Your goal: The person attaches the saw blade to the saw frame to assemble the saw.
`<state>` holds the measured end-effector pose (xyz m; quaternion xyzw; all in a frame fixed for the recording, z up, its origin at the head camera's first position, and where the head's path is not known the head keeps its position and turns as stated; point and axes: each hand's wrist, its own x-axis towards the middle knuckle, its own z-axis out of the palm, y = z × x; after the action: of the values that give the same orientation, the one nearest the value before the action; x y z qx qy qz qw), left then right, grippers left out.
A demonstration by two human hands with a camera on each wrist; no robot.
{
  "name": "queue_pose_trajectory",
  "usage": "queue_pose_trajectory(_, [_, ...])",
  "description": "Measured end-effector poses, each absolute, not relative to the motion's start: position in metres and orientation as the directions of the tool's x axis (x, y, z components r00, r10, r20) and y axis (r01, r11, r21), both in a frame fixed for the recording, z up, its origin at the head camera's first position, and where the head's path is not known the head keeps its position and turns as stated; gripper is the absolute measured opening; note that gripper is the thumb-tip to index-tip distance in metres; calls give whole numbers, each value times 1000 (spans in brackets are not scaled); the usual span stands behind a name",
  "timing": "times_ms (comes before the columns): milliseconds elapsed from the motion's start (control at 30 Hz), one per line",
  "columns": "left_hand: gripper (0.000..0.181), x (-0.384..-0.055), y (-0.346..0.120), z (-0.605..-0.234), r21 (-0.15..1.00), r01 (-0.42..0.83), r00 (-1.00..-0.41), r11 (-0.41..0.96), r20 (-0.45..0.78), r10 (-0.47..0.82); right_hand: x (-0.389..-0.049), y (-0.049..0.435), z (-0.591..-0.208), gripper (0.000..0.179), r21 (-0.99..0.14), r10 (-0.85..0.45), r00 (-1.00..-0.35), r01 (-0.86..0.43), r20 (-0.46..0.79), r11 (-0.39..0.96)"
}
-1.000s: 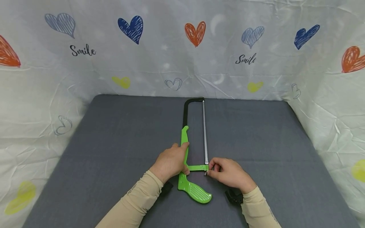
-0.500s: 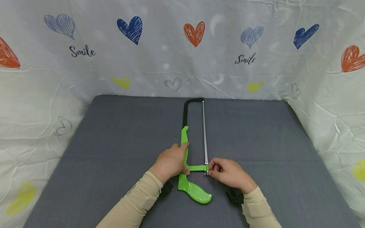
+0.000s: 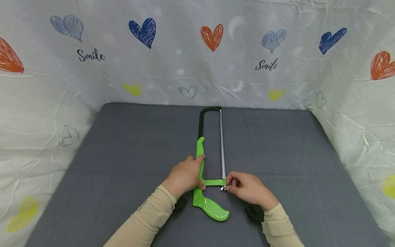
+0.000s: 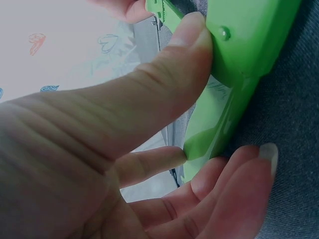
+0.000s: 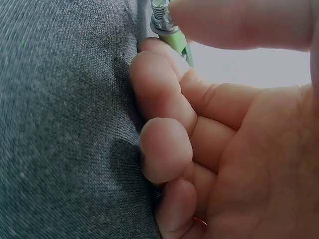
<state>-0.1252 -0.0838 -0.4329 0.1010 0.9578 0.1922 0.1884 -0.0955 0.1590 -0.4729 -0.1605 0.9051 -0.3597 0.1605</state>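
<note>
A hacksaw [image 3: 212, 207] with a green handle, black front frame and silver blade [image 3: 222, 147] lies flat on the grey cloth. My left hand [image 3: 184, 175] grips the green frame above the handle, the thumb pressed on the green part [image 4: 239, 37] in the left wrist view. My right hand [image 3: 248, 187] is at the near end of the blade, by the green crossbar [image 3: 213, 182]. Its thumb and index finger are at the small metal wing nut [image 3: 223, 188]. In the right wrist view the thumb tip touches this nut on its threaded bolt [image 5: 159, 10]; the other fingers are curled.
A dark grey cloth [image 3: 139, 137] covers the table. A white curtain [image 3: 172, 61] printed with hearts hangs behind and at both sides. Black wrist devices [image 3: 254, 213] sit under the sleeves.
The wing nut has turned, its wings showing wider now than a second ago. The right thumb has shifted very slightly; the left hand and the hacksaw stay in place.
</note>
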Motion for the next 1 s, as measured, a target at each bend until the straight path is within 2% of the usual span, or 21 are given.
queue_pose_trajectory(600, [108,-124,-86,-434,400,138,-909,906,-312,276,-93,156,-473,7,-702,-382,-907,-156,-176,695])
queue_pose_trajectory(833, [108,-124,-86,-434,402,136,-910,906,-311,275,-94,157,-472,15,-724,-385,-910,-164,-151,670])
queue_pose_trajectory(1000, [108,-124,-86,-435,394,139,-908,908,-314,276,-92,151,-475,31,-707,-308,-934,-94,-181,701])
